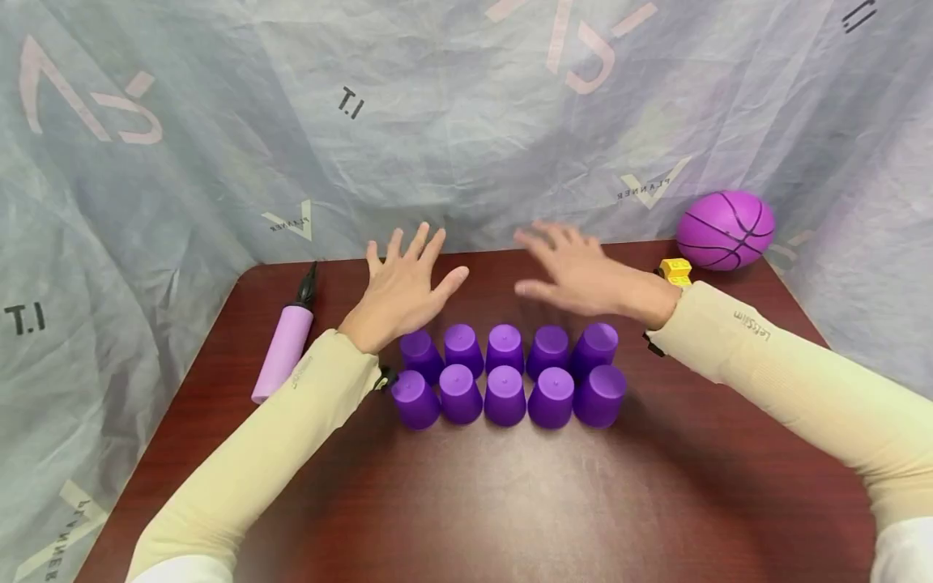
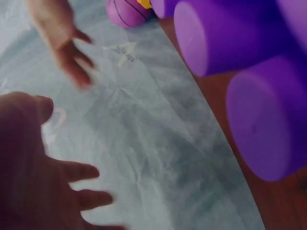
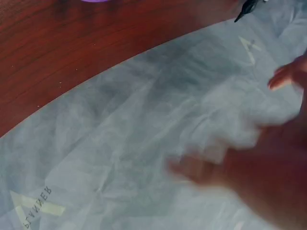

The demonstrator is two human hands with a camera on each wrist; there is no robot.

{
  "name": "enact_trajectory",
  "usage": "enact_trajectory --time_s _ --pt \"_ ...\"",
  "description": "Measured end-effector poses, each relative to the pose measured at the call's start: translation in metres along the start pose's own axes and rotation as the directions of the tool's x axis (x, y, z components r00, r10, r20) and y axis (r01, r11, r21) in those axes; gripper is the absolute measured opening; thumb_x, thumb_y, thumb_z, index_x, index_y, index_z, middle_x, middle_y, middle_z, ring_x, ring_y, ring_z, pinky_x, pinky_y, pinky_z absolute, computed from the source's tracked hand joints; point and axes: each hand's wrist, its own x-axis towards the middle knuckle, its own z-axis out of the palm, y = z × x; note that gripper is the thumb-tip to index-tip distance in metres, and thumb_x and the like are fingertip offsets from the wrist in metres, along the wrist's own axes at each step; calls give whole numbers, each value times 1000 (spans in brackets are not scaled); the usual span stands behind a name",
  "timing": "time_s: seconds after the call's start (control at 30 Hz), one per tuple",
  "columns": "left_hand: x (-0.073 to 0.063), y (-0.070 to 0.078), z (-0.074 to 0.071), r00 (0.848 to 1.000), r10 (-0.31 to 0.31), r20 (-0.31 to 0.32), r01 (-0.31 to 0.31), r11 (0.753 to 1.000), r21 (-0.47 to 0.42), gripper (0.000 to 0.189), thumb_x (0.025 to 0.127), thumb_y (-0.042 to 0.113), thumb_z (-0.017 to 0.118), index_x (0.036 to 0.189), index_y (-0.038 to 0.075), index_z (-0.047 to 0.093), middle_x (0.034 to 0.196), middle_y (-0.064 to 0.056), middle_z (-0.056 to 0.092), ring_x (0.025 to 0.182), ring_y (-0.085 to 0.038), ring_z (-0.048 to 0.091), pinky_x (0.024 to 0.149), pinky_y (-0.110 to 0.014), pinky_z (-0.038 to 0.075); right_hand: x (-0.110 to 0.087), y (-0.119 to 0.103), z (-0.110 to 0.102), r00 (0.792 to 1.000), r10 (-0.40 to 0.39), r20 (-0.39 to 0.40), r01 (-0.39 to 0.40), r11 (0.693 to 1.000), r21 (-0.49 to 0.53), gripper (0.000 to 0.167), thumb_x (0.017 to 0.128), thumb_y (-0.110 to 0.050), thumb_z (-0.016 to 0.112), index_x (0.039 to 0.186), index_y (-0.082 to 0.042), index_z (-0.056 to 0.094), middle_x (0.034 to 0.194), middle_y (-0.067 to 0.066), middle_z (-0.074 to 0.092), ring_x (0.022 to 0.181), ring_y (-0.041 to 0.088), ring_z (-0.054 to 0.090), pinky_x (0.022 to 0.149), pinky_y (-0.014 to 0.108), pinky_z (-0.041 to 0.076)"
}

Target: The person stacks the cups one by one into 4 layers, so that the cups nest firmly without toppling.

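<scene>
Several purple cups (image 1: pixel 504 395) stand upside down in two rows at the middle of the table. My left hand (image 1: pixel 406 285) is spread above and behind the left end of the rows, fingers straight and nothing in it. To its right, my right hand (image 1: pixel 576 271) hovers beyond the right part of the back row, fingers extended and slightly blurred, also holding nothing. In the left wrist view, the cups (image 2: pixel 259 122) lie to the right of the spread left hand (image 2: pixel 43 167). The right wrist view shows the right hand (image 3: pixel 240 167) blurred in front of the grey cloth.
A lilac hand pump (image 1: pixel 284 352) with a black nozzle lies on the left of the dark red table (image 1: pixel 510 502). At the back right sit a purple basketball (image 1: pixel 726 231) and yellow toy blocks (image 1: pixel 676 271), partly behind the right forearm. Grey printed cloth (image 1: pixel 437 121) hangs behind the table.
</scene>
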Motion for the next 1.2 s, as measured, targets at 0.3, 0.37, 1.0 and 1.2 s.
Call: enact_trajectory --time_s 0.3,0.37,1.0,1.2 --pt "-19 0 18 940 335 58 -336 942 -1 36 84 41 68 107 13 66 101 -2 63 93 -23 53 78 -41 40 -1 -14 30 910 -383 157 371 923 103 34 80 -24 77 109 -13 63 106 1 57 101 21 50 84 42 42" --pt "-20 1 25 931 355 88 -357 934 9 35 83 41 70 104 14 66 98 -1 62 90 -22 52 75 -39 41 -1 -16 34 911 -382 157 369 923 105 32 78 -23 78 104 -14 64 101 -2 56 96 18 50 81 39 42" --pt "9 -9 23 938 332 96 -327 943 -65 31 79 30 75 99 11 62 90 -2 59 87 -19 53 75 -35 44 15 1 24 935 -353 8 350 930 113 25 77 -19 78 97 -11 64 92 1 58 86 17 54 77 36 45" --pt "55 -34 14 956 284 76 -279 958 -59 33 79 29 74 103 8 63 97 -6 62 91 -22 54 81 -37 44 46 20 15 967 -230 -107 241 964 112 25 75 -16 78 94 -5 66 84 6 60 76 19 55 69 35 45"
